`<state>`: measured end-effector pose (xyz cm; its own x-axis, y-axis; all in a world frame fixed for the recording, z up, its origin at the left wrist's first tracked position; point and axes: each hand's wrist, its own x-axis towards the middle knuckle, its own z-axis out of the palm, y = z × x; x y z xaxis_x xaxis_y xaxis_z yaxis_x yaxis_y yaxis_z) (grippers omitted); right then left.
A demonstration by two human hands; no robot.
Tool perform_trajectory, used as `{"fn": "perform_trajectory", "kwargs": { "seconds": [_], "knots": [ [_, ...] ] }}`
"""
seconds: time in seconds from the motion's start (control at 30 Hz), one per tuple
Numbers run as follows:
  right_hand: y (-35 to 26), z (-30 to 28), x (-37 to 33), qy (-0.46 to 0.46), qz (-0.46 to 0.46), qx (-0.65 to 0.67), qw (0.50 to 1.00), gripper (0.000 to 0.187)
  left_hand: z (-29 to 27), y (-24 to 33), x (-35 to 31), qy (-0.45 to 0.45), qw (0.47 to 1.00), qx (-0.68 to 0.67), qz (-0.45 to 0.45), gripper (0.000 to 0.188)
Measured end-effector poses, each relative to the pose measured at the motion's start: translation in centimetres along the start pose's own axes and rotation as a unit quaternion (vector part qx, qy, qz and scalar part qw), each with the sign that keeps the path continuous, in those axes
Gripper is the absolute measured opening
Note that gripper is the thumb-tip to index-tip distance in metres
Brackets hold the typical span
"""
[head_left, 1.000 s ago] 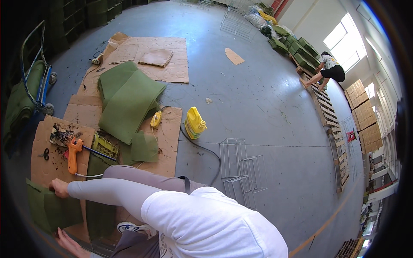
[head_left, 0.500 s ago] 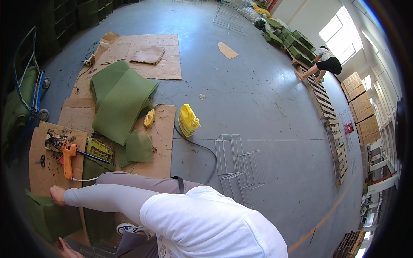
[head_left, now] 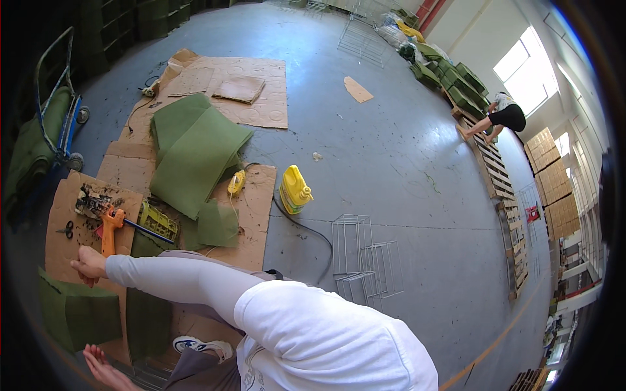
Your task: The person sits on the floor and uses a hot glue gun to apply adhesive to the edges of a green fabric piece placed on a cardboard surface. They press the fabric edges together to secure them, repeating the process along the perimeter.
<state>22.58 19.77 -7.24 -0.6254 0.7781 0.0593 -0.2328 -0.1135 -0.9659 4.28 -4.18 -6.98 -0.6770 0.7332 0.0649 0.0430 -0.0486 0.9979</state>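
A folded green felt-like piece [head_left: 81, 316] stands at the lower left, between my hands. My right hand [head_left: 90, 265] is above its far edge, with fingers curled together; anything small in them cannot be made out. That hand is close to the handle of an orange glue gun [head_left: 113, 225], which has a blue rod sticking out of its back. My left hand [head_left: 103, 367] is below the green piece's near edge, palm turned up and fingers apart. Another green strip [head_left: 149, 319] lies beside the folded piece.
Scissors [head_left: 65, 229] and a yellow-green case [head_left: 158, 222] lie on cardboard [head_left: 59, 202]. Green sheets [head_left: 195, 153] are piled beyond. A yellow jug [head_left: 295, 189], a dark cable and wire racks [head_left: 355, 247] stand rightward. Another person [head_left: 505, 116] bends by pallets [head_left: 492, 166]. A blue trolley [head_left: 70, 130] stands far left.
My right hand has lifted off the green piece and moved up toward the glue gun handle. My left hand has come away from the piece's lower edge, and its fingers have spread.
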Motion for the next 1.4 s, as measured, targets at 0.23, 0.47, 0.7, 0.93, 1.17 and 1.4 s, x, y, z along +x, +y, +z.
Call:
{"fn": "perform_trajectory", "kwargs": {
  "seconds": [0.23,0.47,0.7,0.93,1.17,1.4],
  "knots": [
    [-2.4,0.8,-0.5,-0.020,0.082,0.030,0.996,0.061,8.2,2.7,-0.5,-0.029,0.992,-0.120,-0.040,0.041],
    [-4.5,0.1,-1.9,-0.065,0.108,-0.015,0.992,0.061,11.7,4.8,-1.4,-0.073,0.975,-0.196,-0.077,0.036],
    [-5.4,2.1,-2.9,-0.135,0.113,0.010,0.984,0.057,11.5,5.8,-2.0,-0.061,0.972,-0.217,-0.069,0.044],
    [-5.5,4.1,-3.1,-0.099,0.098,0.099,0.985,0.032,12.4,6.9,-0.9,-0.029,0.966,-0.248,-0.068,0.043],
    [-4.5,4.2,-2.8,-0.086,0.063,0.142,0.984,0.019,13.7,6.8,-0.5,0.004,0.970,-0.233,-0.065,0.033],
    [-4.9,4.1,-2.5,-0.094,0.035,0.093,0.991,0.017,13.3,6.2,-0.1,0.029,0.986,-0.157,-0.049,0.032]
  ]
}}
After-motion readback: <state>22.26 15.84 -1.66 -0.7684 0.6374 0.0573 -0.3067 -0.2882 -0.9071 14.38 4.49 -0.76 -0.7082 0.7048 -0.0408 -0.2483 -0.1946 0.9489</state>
